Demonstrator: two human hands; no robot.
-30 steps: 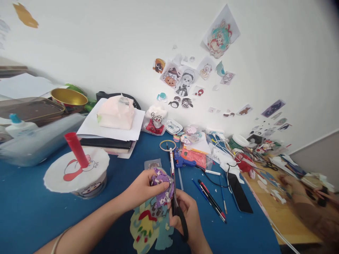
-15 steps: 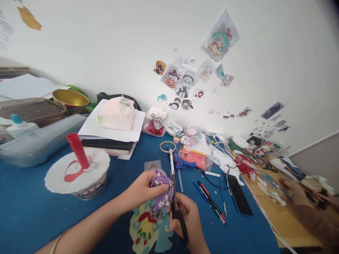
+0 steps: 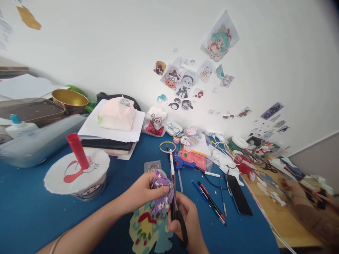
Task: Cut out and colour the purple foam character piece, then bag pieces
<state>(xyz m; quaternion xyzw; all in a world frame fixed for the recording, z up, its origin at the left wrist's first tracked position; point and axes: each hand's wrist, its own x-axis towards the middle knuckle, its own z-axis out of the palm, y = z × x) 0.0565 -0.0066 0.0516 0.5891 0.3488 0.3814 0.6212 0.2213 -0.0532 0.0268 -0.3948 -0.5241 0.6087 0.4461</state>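
Head view shows a colourful printed cartoon sheet (image 3: 155,215) with a purple figure, held just above the near middle of the blue surface (image 3: 26,218). Left hand (image 3: 144,192) has its fingers pinched on the sheet's purple top edge. Right hand (image 3: 186,220) has its fingers closed through the handles of black scissors (image 3: 177,208), blades at the sheet's right edge. Left of them stands a white paper-lidded cup (image 3: 76,174) with a red straw (image 3: 77,151); pens (image 3: 210,201) lie to the right.
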